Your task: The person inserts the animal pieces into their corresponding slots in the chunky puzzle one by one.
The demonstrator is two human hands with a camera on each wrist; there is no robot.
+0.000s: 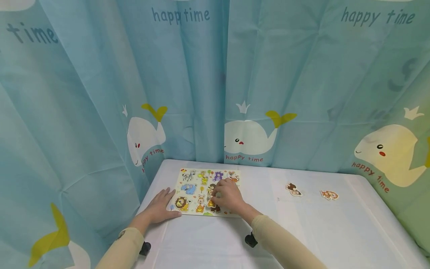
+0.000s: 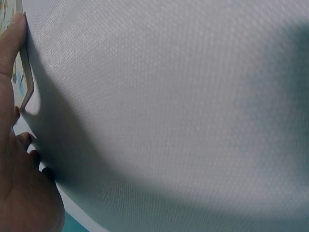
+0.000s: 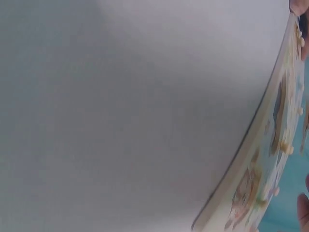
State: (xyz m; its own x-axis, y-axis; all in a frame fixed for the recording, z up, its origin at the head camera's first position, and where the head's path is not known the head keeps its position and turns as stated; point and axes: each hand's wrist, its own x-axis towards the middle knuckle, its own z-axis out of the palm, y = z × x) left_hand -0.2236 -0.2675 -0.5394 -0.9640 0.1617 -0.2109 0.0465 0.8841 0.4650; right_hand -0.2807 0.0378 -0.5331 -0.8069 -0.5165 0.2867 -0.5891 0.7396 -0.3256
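Observation:
A wooden animal puzzle board [image 1: 192,213] lies flat near the table's left side, with knobbed pieces on it. My left hand [image 1: 160,207] rests at its near left corner, thumb against the near edge and fingers extended along the left side. In the left wrist view the thumb [image 2: 13,41] touches the board's edge. Over the board's right half, my right hand [image 1: 229,196] pinches an orange-yellow puzzle piece [image 1: 211,202]; its animal is partly hidden by the fingers. That piece [image 3: 305,126] shows edge-on above the board in the right wrist view.
Two loose pieces lie to the right on the white table [image 1: 268,228]: a brown monkey-like piece [image 1: 294,189] and an orange animal piece [image 1: 329,194]. A blue curtain [image 1: 201,74] with whales hangs behind the table.

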